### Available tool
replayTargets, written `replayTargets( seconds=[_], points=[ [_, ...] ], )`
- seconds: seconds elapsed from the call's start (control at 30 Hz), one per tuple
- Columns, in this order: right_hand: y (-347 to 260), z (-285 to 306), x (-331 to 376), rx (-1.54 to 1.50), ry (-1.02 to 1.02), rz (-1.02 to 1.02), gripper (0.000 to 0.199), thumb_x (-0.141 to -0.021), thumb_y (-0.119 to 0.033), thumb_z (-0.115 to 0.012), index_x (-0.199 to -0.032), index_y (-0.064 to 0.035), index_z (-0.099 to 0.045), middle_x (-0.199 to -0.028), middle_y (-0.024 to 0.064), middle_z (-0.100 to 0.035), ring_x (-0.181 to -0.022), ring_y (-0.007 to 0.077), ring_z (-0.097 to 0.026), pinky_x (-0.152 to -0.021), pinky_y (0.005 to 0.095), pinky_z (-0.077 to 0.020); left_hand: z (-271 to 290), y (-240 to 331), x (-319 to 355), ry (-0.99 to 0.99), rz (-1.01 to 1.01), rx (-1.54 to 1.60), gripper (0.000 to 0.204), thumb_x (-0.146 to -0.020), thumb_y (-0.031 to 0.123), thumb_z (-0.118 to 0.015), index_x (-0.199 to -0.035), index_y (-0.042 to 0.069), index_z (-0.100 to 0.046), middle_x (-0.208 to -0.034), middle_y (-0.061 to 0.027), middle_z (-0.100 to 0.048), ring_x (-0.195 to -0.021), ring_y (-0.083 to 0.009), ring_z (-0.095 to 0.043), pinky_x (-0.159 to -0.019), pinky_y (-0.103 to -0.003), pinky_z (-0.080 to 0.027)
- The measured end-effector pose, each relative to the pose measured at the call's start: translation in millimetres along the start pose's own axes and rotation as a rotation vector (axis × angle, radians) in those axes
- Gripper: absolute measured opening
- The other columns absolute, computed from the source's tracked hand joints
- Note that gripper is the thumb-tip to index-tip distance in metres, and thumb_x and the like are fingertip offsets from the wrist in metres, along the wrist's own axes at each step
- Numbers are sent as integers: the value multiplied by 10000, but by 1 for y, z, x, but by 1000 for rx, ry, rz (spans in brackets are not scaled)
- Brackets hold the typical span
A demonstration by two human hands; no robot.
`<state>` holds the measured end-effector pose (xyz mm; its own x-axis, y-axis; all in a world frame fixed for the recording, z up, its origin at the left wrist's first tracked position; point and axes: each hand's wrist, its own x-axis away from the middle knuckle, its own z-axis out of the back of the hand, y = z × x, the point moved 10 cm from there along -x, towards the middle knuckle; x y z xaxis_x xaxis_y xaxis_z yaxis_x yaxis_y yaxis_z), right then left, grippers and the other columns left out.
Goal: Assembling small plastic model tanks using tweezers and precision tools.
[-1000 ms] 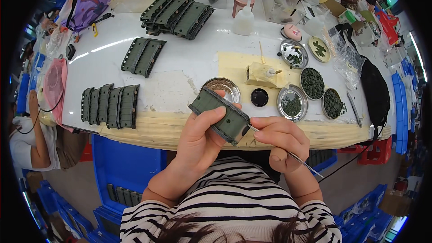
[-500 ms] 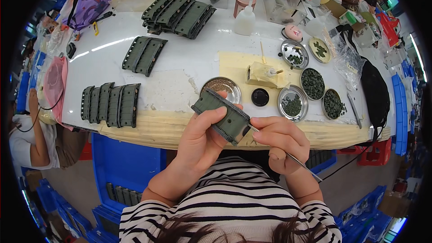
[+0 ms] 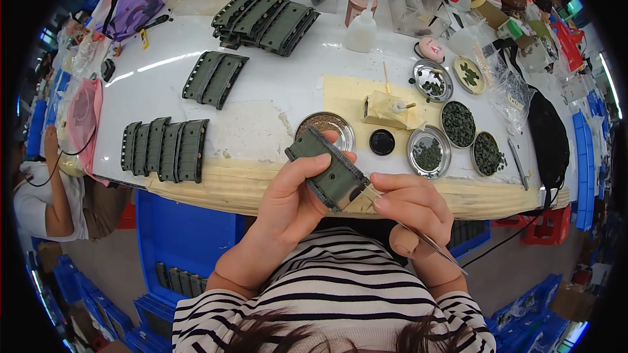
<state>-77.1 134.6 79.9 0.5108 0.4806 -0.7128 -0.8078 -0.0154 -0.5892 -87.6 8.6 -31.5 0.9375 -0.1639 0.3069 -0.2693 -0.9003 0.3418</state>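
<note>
My left hand holds up a small curved dark green panel with ridged grey edges and a dark hole in its face, thumb on top. In my right hand is a pair of slim metal tweezers, their two tips at the panel's right end. Whether the tips grip anything is too small to tell. Just beyond the panel, partly covered by it, sits a round metal dish of brown grains. Beside that stands a small black round pot.
Similar green panels lie in a row, singly and stacked. Right of my hands are dishes of green bits and a yellow-wrapped block. A white squeeze bottle stands behind. Another person's arm shows left.
The tweezers' two tips now show apart at the panel's right end, where they looked like one line before. My hands and the panel have hardly moved; the whole view has shifted slightly.
</note>
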Motion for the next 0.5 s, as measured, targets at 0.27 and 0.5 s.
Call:
replayTargets(
  seconds=[0.27,0.5],
  points=[
    [-2,-3,1,47,-4,-16,369,-808,-233,-660,-1075,19,-621,-986,144,-627,-978,311,-637,-780,355,-537,3,-7,-1,-10,49,-13,357,-886,121,-564,-1230,91,-474,-1090,-142,-602,-991,-210,-618,-864,-358,-521],
    [0,-4,1,27,-34,-44,394,-751,-106,-706,-1114,18,-619,-1031,147,-629,-1016,310,-629,-807,355,-529,4,-5,0,-2,30,-42,360,-888,125,-566,-1235,89,-475,-1097,-143,-599,-992,-213,-618,-862,-374,-529]
  ],
)
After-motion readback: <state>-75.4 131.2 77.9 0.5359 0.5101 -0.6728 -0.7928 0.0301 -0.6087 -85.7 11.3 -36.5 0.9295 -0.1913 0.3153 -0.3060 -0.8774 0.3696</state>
